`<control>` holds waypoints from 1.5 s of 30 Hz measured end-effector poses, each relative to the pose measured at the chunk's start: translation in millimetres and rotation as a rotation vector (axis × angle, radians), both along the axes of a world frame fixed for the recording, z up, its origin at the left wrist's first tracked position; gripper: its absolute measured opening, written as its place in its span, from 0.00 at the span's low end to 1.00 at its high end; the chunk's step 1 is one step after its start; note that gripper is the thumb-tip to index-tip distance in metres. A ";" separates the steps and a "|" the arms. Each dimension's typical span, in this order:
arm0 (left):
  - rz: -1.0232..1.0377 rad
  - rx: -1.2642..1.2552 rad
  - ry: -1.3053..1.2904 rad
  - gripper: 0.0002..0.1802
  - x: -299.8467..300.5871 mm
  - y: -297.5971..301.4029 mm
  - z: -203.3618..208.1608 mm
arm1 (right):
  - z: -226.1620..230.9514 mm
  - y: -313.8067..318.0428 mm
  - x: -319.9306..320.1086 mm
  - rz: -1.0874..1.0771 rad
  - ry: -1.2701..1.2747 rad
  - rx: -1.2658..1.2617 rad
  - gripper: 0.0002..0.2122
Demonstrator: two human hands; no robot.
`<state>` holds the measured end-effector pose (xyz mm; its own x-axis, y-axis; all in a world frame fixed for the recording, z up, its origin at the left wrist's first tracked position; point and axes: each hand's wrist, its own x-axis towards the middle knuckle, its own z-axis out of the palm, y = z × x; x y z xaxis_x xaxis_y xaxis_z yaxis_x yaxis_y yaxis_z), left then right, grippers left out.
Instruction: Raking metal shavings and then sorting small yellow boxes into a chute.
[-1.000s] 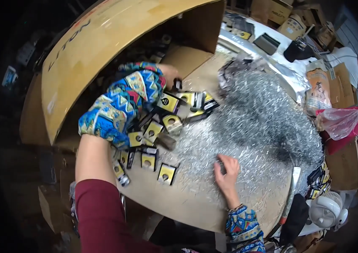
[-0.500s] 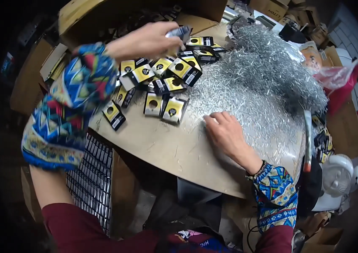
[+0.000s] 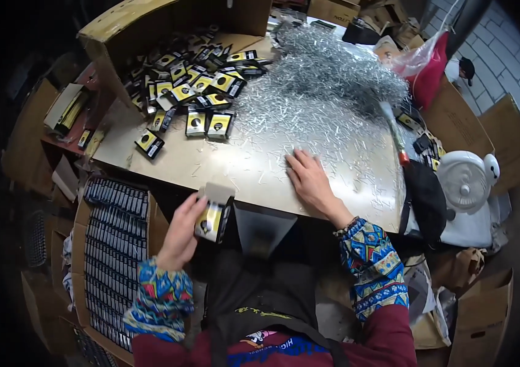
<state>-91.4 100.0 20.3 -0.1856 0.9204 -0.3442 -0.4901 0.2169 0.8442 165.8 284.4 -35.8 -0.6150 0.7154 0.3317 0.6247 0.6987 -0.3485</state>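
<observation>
My left hand [image 3: 182, 231] is closed around a small black, white and yellow box [image 3: 212, 219] in front of the table's near edge. The box's pale top flap stands up. My right hand [image 3: 312, 182] rests on the tabletop [image 3: 254, 178] with its fingers stretched forward. Its fingertips touch the near fringe of a spread of short, thin, silvery nail-like pieces [image 3: 284, 113]. Those pieces rise into a tangled heap farther back. A pile of similar small boxes [image 3: 193, 79] lies at the far left of the table.
Left of me stands a carton [image 3: 113, 244] packed with rows of small dark boxes. A large cardboard box [image 3: 104, 58] opens toward the pile. On the right are a brush [image 3: 393, 125], a white fan [image 3: 463, 183] and a pink bag [image 3: 428, 76]. A grey chute-like tray [image 3: 263, 227] sits under the near edge.
My left hand has come from above the box pile back toward me, now with a box in it. My right hand stays on the tabletop. The whole view has shifted.
</observation>
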 end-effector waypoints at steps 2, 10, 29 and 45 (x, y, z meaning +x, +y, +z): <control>0.035 -0.026 -0.069 0.13 6.5 -22.7 -28.1 | 1.8 3.4 11.0 -0.068 0.013 0.050 0.17; -0.076 -0.328 -0.048 0.14 20.8 -79.5 -117.0 | -1.4 13.9 23.0 -0.093 0.224 -0.168 0.18; -0.062 -0.380 -0.201 0.07 89.6 -77.0 -150.4 | -7.2 -82.8 -61.7 -0.018 -0.015 0.056 0.22; -0.171 -0.185 0.210 0.28 102.8 -85.4 -147.0 | 19.7 -144.1 -16.3 0.161 0.186 -0.321 0.14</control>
<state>11.4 14.6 -126.7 -0.1185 0.8697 -0.4791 -0.2526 0.4402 0.8616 149.5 140.3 -16.1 -0.6780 0.7004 0.2232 0.4220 0.6195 -0.6619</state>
